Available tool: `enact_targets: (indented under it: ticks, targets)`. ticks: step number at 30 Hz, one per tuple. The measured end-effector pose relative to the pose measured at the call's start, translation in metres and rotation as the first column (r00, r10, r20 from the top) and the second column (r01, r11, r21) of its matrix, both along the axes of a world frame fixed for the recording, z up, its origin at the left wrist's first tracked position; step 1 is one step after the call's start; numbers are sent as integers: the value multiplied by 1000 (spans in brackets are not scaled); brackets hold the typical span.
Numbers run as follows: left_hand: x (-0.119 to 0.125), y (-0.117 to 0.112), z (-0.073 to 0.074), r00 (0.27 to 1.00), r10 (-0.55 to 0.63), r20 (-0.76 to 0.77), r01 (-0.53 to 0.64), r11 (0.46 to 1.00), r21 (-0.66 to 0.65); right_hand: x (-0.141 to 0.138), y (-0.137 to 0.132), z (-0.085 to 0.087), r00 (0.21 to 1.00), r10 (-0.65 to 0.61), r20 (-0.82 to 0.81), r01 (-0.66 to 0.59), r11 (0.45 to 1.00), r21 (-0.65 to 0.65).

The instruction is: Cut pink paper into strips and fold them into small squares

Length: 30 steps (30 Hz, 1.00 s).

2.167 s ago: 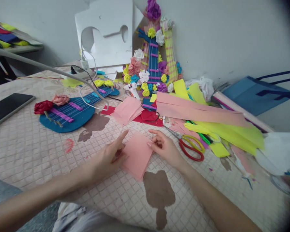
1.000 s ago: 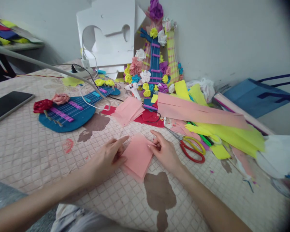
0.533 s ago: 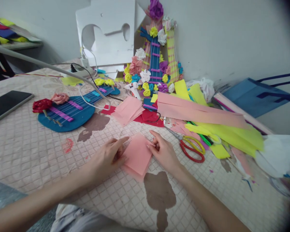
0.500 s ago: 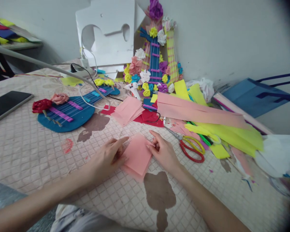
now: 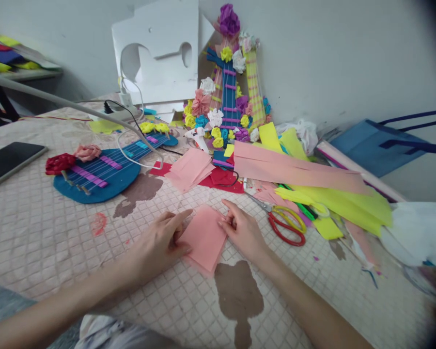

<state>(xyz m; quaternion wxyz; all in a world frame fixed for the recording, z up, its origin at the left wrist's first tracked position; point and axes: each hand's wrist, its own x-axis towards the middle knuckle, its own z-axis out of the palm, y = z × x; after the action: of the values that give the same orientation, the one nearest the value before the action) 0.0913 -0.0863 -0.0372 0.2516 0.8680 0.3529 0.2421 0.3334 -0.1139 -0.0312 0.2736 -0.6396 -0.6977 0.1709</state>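
Note:
A pink crepe paper piece (image 5: pixel 203 237), seemingly layered, lies between my two hands at the front of the table. My left hand (image 5: pixel 167 237) pinches its left edge, thumb on top and the other fingers curled under. On the opposite side, my right hand (image 5: pixel 241 228) holds the right edge between thumb and curled fingers, the index finger extended. Just beyond the paper rests a stack of pink paper pieces (image 5: pixel 189 169), partly over red paper (image 5: pixel 221 180). Scissors (image 5: pixel 281 223) with one yellow and one red handle lie to the right of my right hand.
A blue paper guitar (image 5: pixel 98 177) with flowers lies left, near a phone (image 5: pixel 12 162). Behind are a hot glue gun (image 5: pixel 198 138), flower-covered guitars (image 5: pixel 229 97) and white foam board (image 5: pixel 160 72). Pink strips (image 5: pixel 294 167) and yellow paper (image 5: pixel 363 208) spread right. A white cable (image 5: pixel 76 104) crosses left.
The view has shifted slightly. Both hands keep their hold on the pink paper, which now lies a little flatter and sharper in view.

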Motion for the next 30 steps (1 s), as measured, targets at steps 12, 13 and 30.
enact_targets:
  ticks: [12,13,30]
  targets:
    - [1,1,0,1000,1,16,-1,1000,-13,-1,-1,0,997,17,81,-21,998,52]
    - [1,1,1,1000,4,15,-4,1000,-13,-1,0,-1,996,14,85,-18,999,51]
    - [3,1,2,1000,16,-8,-16,1000,10,-34,-52,29,850,459,260,-506,849,155]
